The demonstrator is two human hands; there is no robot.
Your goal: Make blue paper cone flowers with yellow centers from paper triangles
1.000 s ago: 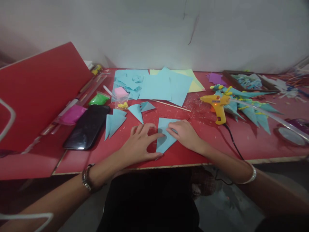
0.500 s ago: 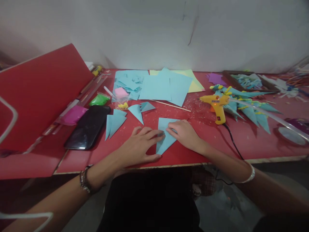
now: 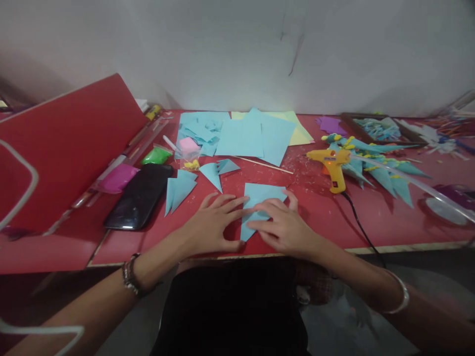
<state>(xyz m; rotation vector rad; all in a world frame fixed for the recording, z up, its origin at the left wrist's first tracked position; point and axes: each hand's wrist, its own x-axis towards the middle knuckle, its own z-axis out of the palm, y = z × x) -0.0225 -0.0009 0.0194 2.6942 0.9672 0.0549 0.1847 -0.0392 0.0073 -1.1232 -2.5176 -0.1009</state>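
Note:
A folded sheet of light blue paper (image 3: 256,190) lies flat near the front edge of the red table. My left hand (image 3: 213,222) rests at its left side, fingers spread, with the fingertips on the paper. My right hand (image 3: 284,225) lies over the paper's right part, fingers stretched out and pressing on it; much of that side is hidden. Beyond my left hand are folded blue paper pieces (image 3: 180,188) and a rolled blue paper cone (image 3: 212,174).
A yellow glue gun (image 3: 334,170) with a black cord stands to the right, by blue cones with yellow trim (image 3: 384,175). A black phone (image 3: 139,198) lies left. Blue sheets (image 3: 239,138) are at the back, with a thin stick (image 3: 265,165) before them.
My right hand has moved down and flattened over the paper, its fingers now spread. My left hand stays almost in place. The view has shifted slightly.

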